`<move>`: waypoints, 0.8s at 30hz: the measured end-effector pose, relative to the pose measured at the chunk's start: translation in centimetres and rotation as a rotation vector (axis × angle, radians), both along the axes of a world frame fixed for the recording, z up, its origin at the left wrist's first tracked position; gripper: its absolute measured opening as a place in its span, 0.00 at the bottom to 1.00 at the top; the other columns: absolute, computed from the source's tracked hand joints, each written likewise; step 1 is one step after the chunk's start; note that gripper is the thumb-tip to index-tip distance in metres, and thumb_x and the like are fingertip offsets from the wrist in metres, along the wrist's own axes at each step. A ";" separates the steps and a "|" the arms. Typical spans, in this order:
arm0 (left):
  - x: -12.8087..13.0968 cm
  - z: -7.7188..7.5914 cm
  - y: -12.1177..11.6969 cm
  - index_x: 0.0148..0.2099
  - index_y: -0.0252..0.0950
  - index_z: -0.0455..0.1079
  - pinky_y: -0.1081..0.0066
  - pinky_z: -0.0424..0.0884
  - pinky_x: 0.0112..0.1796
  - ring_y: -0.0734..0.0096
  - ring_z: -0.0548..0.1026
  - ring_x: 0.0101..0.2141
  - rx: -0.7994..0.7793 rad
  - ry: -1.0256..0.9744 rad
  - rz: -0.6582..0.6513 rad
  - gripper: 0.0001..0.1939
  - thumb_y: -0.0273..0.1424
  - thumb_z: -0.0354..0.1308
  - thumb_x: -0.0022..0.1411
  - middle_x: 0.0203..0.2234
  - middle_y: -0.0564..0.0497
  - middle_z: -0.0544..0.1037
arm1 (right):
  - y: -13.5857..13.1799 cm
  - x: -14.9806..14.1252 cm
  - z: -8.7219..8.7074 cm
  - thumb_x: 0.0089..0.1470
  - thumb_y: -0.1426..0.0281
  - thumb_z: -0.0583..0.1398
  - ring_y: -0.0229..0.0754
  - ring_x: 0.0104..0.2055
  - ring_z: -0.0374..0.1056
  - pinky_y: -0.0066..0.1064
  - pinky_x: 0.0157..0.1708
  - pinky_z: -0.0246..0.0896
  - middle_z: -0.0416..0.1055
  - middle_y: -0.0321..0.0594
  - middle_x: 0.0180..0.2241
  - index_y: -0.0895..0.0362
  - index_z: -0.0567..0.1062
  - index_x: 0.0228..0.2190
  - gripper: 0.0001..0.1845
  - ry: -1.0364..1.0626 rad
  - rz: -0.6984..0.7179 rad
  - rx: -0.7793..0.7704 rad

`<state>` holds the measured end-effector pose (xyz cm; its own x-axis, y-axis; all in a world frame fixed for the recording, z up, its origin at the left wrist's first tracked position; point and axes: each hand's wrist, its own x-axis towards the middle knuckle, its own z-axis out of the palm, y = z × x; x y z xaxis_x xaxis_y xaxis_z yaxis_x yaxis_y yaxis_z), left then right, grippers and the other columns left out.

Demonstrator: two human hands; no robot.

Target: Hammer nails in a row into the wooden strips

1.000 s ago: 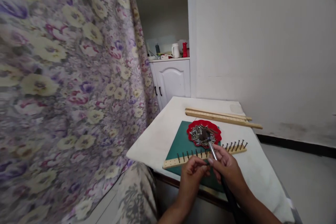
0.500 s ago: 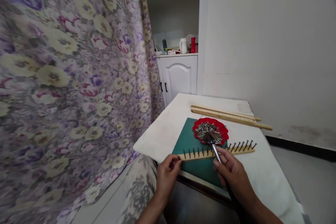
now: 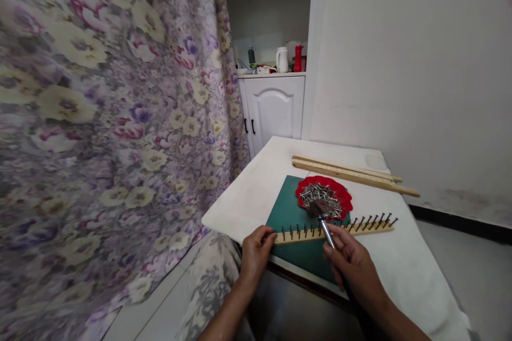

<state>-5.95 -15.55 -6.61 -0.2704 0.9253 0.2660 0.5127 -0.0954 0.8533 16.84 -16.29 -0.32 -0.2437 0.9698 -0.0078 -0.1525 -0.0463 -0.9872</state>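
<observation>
A narrow wooden strip (image 3: pixel 298 237) bearing a row of upright nails (image 3: pixel 362 222) lies across a green mat (image 3: pixel 282 210). At the strip's left end, my left hand (image 3: pixel 256 253) is closed, thumb and forefinger pinched around what looks like a nail, mostly hidden by the fingers. My right hand (image 3: pixel 356 261) grips a hammer (image 3: pixel 327 233) with a shiny metal shaft. Its dark head is above the strip, overlapping the near edge of a red scalloped dish (image 3: pixel 344 197) in view. Loose silver nails (image 3: pixel 320 196) fill that dish.
Several wooden strips (image 3: pixel 352 173) lie together at the back right of the white-covered table (image 3: pixel 248 192). A floral curtain (image 3: pixel 132 133) hangs at left. Behind the table stand a white cabinet (image 3: pixel 276 109) and a plain wall (image 3: pixel 400 74).
The view has tilted and shifted slightly. Both hands keep their places by the strip, and the hammer stays in my right hand at nearly the same height.
</observation>
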 end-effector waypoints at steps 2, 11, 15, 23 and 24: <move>0.0 0.0 0.1 0.30 0.37 0.72 0.76 0.60 0.28 0.73 0.68 0.25 0.000 -0.002 -0.004 0.07 0.33 0.56 0.56 0.22 0.55 0.72 | 0.0 -0.2 -0.1 0.51 0.60 0.61 0.27 0.10 0.51 0.20 0.08 0.45 0.66 0.30 0.23 0.54 0.65 0.47 0.24 -0.003 0.005 -0.002; -0.1 0.8 0.2 0.29 0.38 0.71 0.75 0.62 0.31 0.70 0.69 0.29 0.048 -0.013 -0.054 0.06 0.33 0.56 0.55 0.25 0.53 0.72 | -0.1 -0.8 -0.8 0.51 0.60 0.61 0.25 0.09 0.51 0.19 0.08 0.44 0.66 0.29 0.23 0.54 0.65 0.46 0.22 -0.002 0.076 -0.037; -0.1 0.7 0.3 0.29 0.38 0.71 0.75 0.62 0.32 0.70 0.69 0.29 0.056 0.006 -0.074 0.06 0.31 0.55 0.56 0.26 0.52 0.71 | -0.1 -2.2 -0.6 0.53 0.60 0.58 0.25 0.08 0.52 0.17 0.07 0.41 0.67 0.29 0.23 0.55 0.65 0.46 0.20 0.032 0.212 -0.046; -0.2 -0.1 0.3 0.30 0.38 0.72 0.75 0.61 0.31 0.72 0.68 0.28 0.024 0.024 -0.049 0.05 0.28 0.55 0.55 0.26 0.53 0.72 | -0.1 -5.7 -0.4 0.54 0.63 0.56 0.25 0.08 0.53 0.16 0.07 0.45 0.69 0.30 0.23 0.55 0.66 0.47 0.19 -0.028 0.335 -0.050; -0.2 -0.1 0.3 0.30 0.38 0.72 0.75 0.61 0.30 0.72 0.68 0.28 0.024 0.021 -0.045 0.05 0.29 0.55 0.55 0.25 0.54 0.71 | -0.1 -5.9 -0.5 0.54 0.63 0.56 0.25 0.08 0.52 0.17 0.07 0.44 0.68 0.29 0.23 0.55 0.66 0.47 0.19 -0.038 0.336 -0.048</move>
<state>-6.19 -15.21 -6.75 -0.2223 0.9296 0.2939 0.5254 -0.1397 0.8393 10.97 -16.41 -0.79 -0.5484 0.8335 -0.0668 -0.0843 -0.1346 -0.9873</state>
